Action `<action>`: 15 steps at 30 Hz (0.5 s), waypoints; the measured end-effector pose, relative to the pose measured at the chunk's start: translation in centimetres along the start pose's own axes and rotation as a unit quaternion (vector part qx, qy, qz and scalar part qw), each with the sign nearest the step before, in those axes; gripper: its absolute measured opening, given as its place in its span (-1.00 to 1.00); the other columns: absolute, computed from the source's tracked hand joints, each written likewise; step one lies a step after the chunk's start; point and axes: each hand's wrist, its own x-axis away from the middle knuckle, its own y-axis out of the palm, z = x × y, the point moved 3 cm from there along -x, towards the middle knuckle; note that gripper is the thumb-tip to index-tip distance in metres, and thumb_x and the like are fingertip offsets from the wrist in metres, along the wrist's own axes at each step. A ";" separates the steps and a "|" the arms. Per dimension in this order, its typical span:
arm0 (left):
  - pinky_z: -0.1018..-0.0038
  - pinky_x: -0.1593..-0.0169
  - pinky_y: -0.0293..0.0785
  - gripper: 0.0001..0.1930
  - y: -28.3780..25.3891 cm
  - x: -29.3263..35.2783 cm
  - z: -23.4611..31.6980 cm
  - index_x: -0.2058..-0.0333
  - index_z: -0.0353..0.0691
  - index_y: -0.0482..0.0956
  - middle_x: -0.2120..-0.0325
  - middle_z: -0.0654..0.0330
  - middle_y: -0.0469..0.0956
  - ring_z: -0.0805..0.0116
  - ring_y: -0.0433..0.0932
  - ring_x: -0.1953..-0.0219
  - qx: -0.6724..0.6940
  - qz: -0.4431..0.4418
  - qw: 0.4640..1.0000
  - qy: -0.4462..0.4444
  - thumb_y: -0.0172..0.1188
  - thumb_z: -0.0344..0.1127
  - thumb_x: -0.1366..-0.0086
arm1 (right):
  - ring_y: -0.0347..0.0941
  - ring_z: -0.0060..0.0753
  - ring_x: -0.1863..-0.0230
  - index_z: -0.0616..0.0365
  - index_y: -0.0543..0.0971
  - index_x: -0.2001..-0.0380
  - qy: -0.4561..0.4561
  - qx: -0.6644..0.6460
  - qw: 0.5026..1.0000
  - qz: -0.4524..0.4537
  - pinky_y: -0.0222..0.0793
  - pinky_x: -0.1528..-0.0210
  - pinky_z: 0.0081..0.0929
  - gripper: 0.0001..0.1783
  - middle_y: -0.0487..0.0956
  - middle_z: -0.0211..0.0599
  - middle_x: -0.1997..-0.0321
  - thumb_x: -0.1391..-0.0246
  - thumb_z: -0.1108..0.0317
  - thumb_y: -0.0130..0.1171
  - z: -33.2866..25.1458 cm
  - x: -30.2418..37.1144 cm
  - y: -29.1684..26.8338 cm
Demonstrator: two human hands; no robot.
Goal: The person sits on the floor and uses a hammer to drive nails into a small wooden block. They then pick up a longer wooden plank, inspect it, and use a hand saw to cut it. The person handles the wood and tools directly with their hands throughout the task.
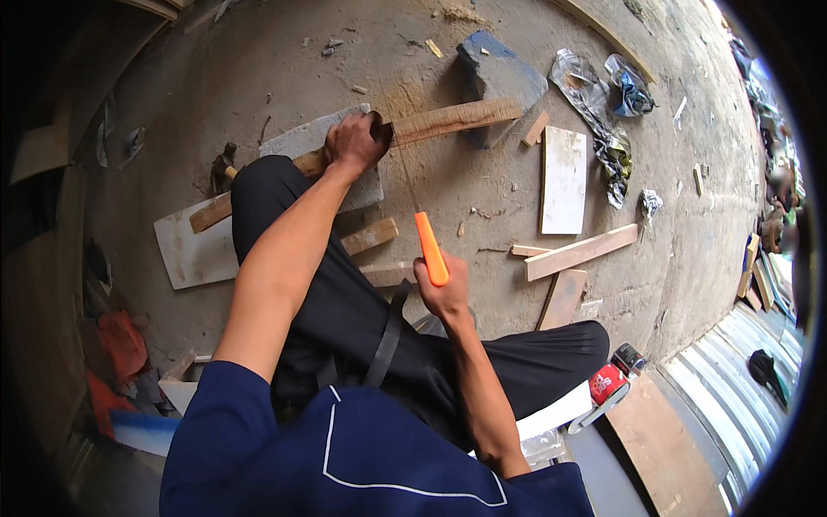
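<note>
A long wooden plank [457,121] lies slantwise before me, its right end on a blue-grey block [508,82]. Farther left, my bent left knee hides part of it. My left hand [355,143] is closed over the plank's middle. My right hand [448,284] grips the orange handle [430,250] of a handsaw, whose thin blade [407,177] reaches up to the plank just right of my left hand. The blade is seen nearly edge-on, so how deep it sits in the wood cannot be made out. Sawdust [405,93] lies on the floor behind the plank.
A hammer [224,168] is beside my left knee. White boards [564,181], wood offcuts [581,252] and crumpled plastic [594,103] lie around on the concrete floor. At the lower right are a red can [608,384] and a brown board [668,439].
</note>
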 end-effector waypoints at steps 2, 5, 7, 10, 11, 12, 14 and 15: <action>0.17 0.08 0.31 -0.71 -0.1 0.3 -0.1 0.35 -0.04 0.60 0.30 0.15 0.58 0.14 0.51 0.12 0.009 0.007 1.000 0.004 0.10 0.01 -0.14 | 0.42 0.03 0.63 0.27 0.45 0.60 0.017 0.005 1.000 -0.012 0.31 0.53 -0.26 -0.79 0.44 -0.01 0.67 0.08 0.34 0.17 0.2 0.7 -1.2; 0.17 0.06 0.32 -0.72 0.2 0.3 -0.8 0.33 -0.01 0.61 0.28 0.16 0.58 0.15 0.51 0.12 0.004 0.009 1.000 0.004 0.10 0.00 -0.14 | 0.41 0.04 0.62 0.27 0.44 0.60 -0.026 -0.012 1.000 0.013 0.30 0.53 -0.25 -0.79 0.43 -0.01 0.67 0.08 0.34 0.16 0.9 0.6 -1.5; 0.17 0.05 0.32 -0.72 0.6 0.1 -0.1 0.32 0.00 0.61 0.27 0.16 0.58 0.15 0.52 0.12 0.008 -0.008 1.000 0.004 0.10 0.00 -0.13 | 0.40 0.04 0.62 0.30 0.43 0.61 -0.028 0.010 0.999 0.013 0.28 0.53 -0.25 -0.77 0.42 0.02 0.67 0.07 0.35 0.14 -0.5 -4.7 -0.6; 0.17 0.04 0.32 -0.72 -0.2 0.2 1.1 0.31 0.00 0.62 0.28 0.16 0.59 0.14 0.52 0.11 0.020 -0.035 0.999 -0.010 0.12 0.00 -0.12 | 0.40 0.00 0.64 0.31 0.41 0.63 -0.011 -0.008 1.000 0.020 0.26 0.54 -0.26 -0.77 0.40 0.02 0.68 0.07 0.36 0.11 -0.6 -6.7 0.0; 0.17 0.03 0.32 -0.72 -0.5 0.2 0.9 0.31 0.00 0.62 0.29 0.16 0.59 0.14 0.52 0.10 0.021 -0.032 0.999 -0.017 0.12 0.00 -0.12 | 0.39 -0.01 0.65 0.31 0.41 0.63 -0.006 -0.023 1.000 0.016 0.26 0.54 -0.27 -0.77 0.40 0.02 0.68 0.07 0.36 0.10 -0.6 -6.5 0.2; 0.17 0.02 0.31 -0.72 -0.7 0.4 0.6 0.31 0.00 0.62 0.30 0.16 0.59 0.13 0.52 0.10 0.022 -0.030 0.999 -0.024 0.13 -0.01 -0.11 | 0.40 -0.07 0.65 0.30 0.42 0.62 -0.016 -0.012 1.000 0.020 0.27 0.53 -0.30 -0.80 0.39 0.01 0.70 0.08 0.37 0.10 -0.3 -5.4 0.3; 0.17 0.02 0.30 -0.72 -0.2 1.0 -0.1 0.32 0.00 0.62 0.30 0.16 0.59 0.14 0.52 0.11 0.013 -0.010 1.000 -0.011 0.15 -0.01 -0.10 | 0.40 -0.06 0.65 0.30 0.44 0.60 -0.025 -0.018 0.999 0.018 0.29 0.52 -0.30 -0.80 0.39 0.02 0.69 0.08 0.36 0.10 -0.5 -2.6 0.4; 0.16 0.03 0.29 -0.72 0.1 1.1 -0.3 0.32 0.00 0.62 0.31 0.16 0.59 0.14 0.53 0.11 0.009 0.001 1.000 -0.004 0.15 -0.01 -0.09 | 0.40 -0.05 0.64 0.30 0.45 0.60 -0.031 -0.020 0.999 0.019 0.29 0.51 -0.29 -0.80 0.39 0.02 0.69 0.08 0.36 0.10 -0.6 -2.1 0.4</action>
